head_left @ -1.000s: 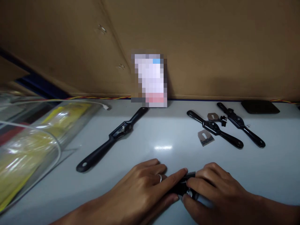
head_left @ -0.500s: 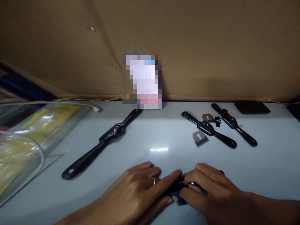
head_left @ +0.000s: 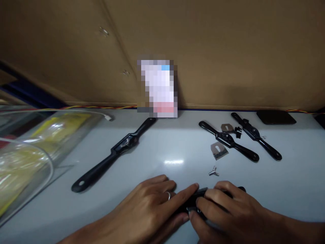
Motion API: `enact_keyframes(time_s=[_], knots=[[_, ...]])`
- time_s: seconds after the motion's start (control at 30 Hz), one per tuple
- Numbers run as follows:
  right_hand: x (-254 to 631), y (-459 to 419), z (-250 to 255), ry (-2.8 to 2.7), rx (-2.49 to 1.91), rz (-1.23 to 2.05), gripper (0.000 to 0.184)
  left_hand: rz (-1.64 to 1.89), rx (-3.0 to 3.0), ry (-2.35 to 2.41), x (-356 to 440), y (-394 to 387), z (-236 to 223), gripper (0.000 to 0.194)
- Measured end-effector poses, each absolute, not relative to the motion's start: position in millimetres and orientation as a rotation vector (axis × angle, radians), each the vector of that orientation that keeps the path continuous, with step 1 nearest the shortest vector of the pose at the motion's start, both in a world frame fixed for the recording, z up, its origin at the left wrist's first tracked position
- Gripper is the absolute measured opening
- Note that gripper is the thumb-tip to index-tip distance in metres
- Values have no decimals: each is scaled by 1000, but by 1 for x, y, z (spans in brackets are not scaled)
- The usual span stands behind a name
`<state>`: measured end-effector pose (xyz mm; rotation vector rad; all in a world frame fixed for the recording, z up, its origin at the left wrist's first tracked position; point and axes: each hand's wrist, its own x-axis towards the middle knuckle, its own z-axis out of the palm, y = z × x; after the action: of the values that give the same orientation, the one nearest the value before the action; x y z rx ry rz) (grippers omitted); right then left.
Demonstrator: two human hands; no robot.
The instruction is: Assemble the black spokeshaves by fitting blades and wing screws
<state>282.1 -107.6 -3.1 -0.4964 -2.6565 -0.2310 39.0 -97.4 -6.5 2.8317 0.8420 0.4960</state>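
My left hand [head_left: 154, 203] grips one end of a black spokeshave [head_left: 194, 200] low in view, its index finger stretched along the body. Over the middle of that spokeshave, my right hand [head_left: 225, 211] is closed, with fingertips at the metal blade or cap there. The fingers hide most of the centre. A small silver wing screw [head_left: 214, 171] lies on the table just beyond the right hand. Farther off are two loose blades, the nearer blade [head_left: 218, 150] and the farther blade [head_left: 226, 128], by a second spokeshave [head_left: 225, 137].
A third spokeshave [head_left: 254, 133] lies at the right, near a dark flat case [head_left: 276, 117]. A larger spokeshave [head_left: 119, 147] rests on the left. Clear plastic packaging [head_left: 56, 135] and a white cable [head_left: 52, 162] occupy the left side. A blurred-out screen [head_left: 162, 88] leans against the cardboard wall [head_left: 228, 51].
The wing screw now lies on the table, where none showed before. My right fingers have shifted slightly down on the spokeshave; the left hand keeps its grip. The view has moved a little.
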Motion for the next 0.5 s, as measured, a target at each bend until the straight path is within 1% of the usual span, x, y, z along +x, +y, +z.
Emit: enact_keyframes(time_s=[0.1,0.23,0.4,0.5], knots=[[285,-111,-3,-2683,-505,-315,31,504,2848,914,35,-99,-10,38],[290,-111,-2,-2639,-459,-320,38,614,2851,1038,33,-99,-14,37],[291,-107,-4,-2579,-407,-259,32,614,2821,1055,34,-97,-15,35],[292,-105,-3,-2458,-408,-238,25,604,2828,1029,35,-96,-15,36]])
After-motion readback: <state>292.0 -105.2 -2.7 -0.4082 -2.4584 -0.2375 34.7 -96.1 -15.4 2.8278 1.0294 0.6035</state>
